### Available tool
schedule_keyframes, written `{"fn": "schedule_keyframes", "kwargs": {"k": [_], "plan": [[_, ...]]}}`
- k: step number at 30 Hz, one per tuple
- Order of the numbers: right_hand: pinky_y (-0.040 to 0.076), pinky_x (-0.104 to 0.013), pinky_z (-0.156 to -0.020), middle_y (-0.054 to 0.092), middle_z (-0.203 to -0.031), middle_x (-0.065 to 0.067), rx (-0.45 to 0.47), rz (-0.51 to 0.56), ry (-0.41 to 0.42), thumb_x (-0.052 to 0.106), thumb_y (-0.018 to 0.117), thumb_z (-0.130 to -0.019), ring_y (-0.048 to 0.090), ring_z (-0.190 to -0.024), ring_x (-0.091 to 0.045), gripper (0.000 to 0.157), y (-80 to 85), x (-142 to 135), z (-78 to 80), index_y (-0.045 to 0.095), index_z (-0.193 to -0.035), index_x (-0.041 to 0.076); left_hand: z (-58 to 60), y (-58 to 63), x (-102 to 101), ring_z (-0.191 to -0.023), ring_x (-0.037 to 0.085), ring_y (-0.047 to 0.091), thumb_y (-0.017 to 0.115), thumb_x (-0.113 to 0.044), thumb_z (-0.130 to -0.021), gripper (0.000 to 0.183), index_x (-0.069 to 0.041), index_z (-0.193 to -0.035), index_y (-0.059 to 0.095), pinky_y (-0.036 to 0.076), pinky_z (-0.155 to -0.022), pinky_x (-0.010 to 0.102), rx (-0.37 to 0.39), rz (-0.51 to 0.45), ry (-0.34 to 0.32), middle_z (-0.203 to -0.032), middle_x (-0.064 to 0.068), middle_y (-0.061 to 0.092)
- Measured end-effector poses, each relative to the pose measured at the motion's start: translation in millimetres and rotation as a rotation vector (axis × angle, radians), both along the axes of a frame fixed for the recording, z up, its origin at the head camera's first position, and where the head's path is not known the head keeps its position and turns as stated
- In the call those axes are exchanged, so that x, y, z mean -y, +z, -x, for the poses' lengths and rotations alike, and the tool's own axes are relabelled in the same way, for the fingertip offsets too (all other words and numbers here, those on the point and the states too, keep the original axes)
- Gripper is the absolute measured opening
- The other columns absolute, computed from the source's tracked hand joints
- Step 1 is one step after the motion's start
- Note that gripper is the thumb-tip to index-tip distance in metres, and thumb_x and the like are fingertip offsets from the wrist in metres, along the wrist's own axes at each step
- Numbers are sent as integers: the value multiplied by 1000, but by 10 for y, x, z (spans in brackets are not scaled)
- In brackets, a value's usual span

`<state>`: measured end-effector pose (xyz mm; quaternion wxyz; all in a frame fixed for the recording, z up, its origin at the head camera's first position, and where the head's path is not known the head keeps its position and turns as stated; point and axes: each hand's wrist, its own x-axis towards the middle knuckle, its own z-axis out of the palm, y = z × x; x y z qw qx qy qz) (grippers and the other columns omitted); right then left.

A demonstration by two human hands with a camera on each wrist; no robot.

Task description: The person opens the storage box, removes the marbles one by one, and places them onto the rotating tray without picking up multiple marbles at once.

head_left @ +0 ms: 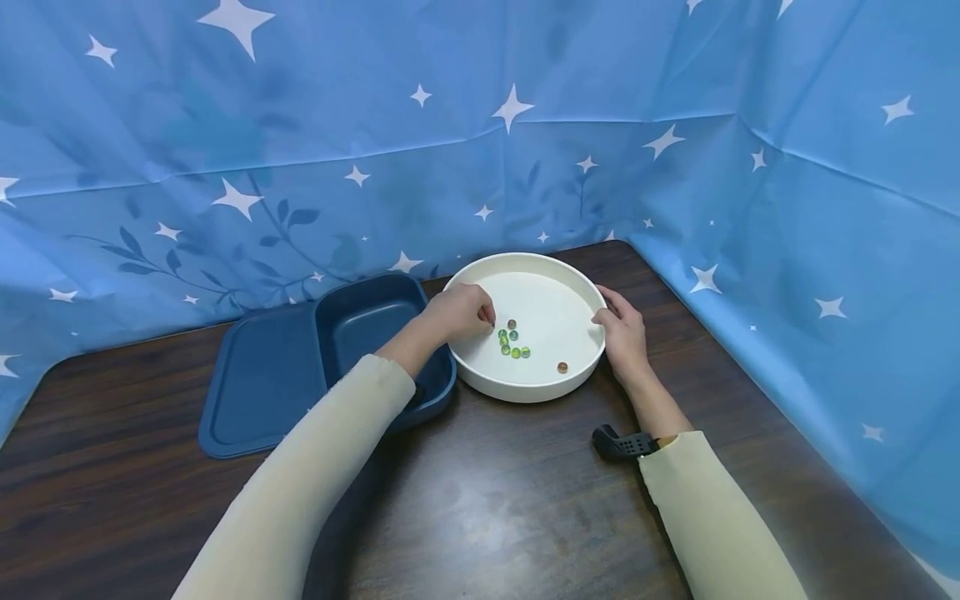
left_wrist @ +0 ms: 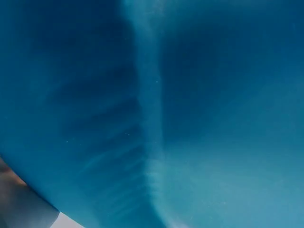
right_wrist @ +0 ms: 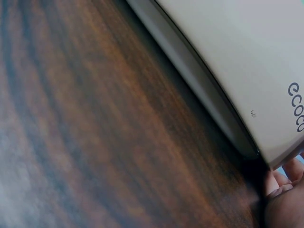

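A round white tray (head_left: 540,287) with a low wall stands on the table and holds several small glass marbles (head_left: 515,352), mostly green, with a brown marble (head_left: 562,367) off to the right. My right hand (head_left: 624,333) grips the tray's right rim, thumb over the top and fingers on the outside. My left hand (head_left: 459,315) reaches over the tray's left rim, fingers bent down beside the marbles; I cannot tell whether a marble is between the fingertips. In the right wrist view the tray's outer wall (right_wrist: 228,57) shows, with the fingers (right_wrist: 280,183) at its lower corner.
A deep blue container (head_left: 367,321) sits left of the tray, under my left forearm. Next to it lies a flat blue lid (head_left: 266,375). Blue curtains (head_left: 420,150) with white stars hang behind and to the right of the brown wooden table (head_left: 480,500). Blue plastic fills most of the left wrist view.
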<state>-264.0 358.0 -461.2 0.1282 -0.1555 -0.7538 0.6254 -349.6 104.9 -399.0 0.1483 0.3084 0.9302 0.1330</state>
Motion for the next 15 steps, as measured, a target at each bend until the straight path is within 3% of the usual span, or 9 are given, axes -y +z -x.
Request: {"fn": "schedule_keyframes", "kwargs": {"k": [7, 15], "plan": [[39, -42, -115, 49, -155, -11, -7, -15, -3, 2, 44, -88, 49, -139, -24, 62, 15, 43, -20, 49, -149, 9, -29, 86, 60, -98, 17, 65, 69, -25, -96, 25, -15, -119, 73, 55, -87, 33, 53, -34, 1, -112, 5, 73], [40, -40, -114, 49, -155, -11, -5, -10, -14, 2, 44, -88, 49, -139, -24, 62, 26, 34, -9, 49, -150, 9, -198, 467, 298, -103, 21, 65, 65, -25, -99, 27, -11, -121, 71, 56, -88, 35, 72, -107, -3, -117, 8, 72]]}}
